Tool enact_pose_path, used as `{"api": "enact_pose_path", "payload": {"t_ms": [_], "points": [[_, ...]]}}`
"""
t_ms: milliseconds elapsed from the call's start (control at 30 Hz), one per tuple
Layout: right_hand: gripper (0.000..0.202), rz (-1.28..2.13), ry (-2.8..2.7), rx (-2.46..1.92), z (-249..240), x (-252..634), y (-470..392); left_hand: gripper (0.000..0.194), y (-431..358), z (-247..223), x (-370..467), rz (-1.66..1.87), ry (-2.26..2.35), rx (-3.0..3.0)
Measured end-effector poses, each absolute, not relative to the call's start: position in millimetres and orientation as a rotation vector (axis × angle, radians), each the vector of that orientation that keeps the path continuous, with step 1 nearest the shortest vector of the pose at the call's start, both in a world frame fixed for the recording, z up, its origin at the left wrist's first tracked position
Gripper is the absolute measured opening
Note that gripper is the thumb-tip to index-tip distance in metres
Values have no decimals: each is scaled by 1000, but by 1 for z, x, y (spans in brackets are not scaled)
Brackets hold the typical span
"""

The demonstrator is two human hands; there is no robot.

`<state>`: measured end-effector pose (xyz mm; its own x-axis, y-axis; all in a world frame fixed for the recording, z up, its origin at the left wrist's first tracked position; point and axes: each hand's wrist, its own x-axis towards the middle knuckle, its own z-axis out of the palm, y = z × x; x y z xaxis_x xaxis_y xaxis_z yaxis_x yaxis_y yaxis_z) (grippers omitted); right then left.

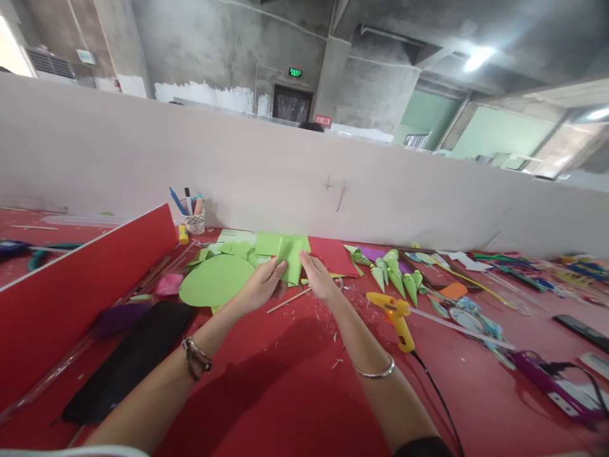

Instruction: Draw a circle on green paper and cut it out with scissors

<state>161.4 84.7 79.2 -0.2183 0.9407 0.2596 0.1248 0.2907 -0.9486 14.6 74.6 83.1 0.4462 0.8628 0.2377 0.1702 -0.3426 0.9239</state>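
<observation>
A sheet of light green paper [291, 261], folded or curled over, stands between my two hands near the back of the red table. My left hand [263, 283] is closed on its lower left side, thumb against the paper. At the right edge my right hand [320, 277] pinches the same sheet, its fingers pressed together; part of the grip is hidden. Left of them lies a large green paper oval [216, 280] among other green pieces. A thin wooden stick [288, 301] lies under my hands, with small scraps around it.
A yellow hot glue gun [399, 317] with a black cord lies to the right. Behind it are several green paper cones [394, 274]. A black phone-like slab [130, 362] and a red divider [95, 298] are at left. A pen cup [195, 222] stands by the white partition [266, 171].
</observation>
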Motion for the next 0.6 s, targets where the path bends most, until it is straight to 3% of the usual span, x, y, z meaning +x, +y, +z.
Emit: {"api": "enact_pose_path", "payload": {"t_ms": [467,600], "points": [[48,720,-1737,-1113,78,159,86,38,77,86,7,912,932,1844],[48,774,-1756,-1107,76,161,87,42,83,85,0,981,1044,1884]]}}
